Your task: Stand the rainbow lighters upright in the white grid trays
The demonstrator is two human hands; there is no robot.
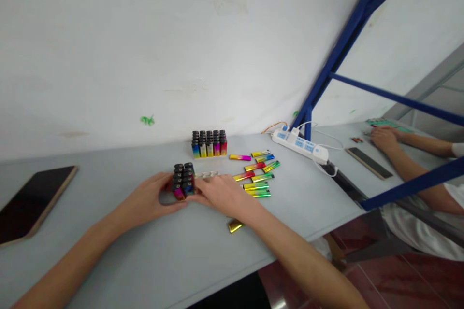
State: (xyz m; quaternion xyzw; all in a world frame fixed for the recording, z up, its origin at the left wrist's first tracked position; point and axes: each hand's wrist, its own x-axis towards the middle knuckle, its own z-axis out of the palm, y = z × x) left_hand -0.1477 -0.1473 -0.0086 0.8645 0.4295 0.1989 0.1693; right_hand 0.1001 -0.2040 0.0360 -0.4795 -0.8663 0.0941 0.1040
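Note:
Two columns of upright lighters (183,181) with black tops and shiny coloured bodies stand on the grey table between my hands. My left hand (155,197) is curled around their left side, thumb along the near edge. From the right, my right hand (219,194) presses its fingers against the same group, partly hiding the near right lighters. Just behind my right fingers a white holder (207,174) with round openings shows in part. To the right, several loose lighters (255,186) lie flat, and one gold lighter (235,225) lies partly under my right forearm.
A block of upright lighters (209,147) stands near the wall. A black phone (34,200) lies at left. Right of the loose lighters are a white power strip (300,145) with cables and a blue metal frame (337,50). Beyond it, another person's hands (384,137) rest at a table.

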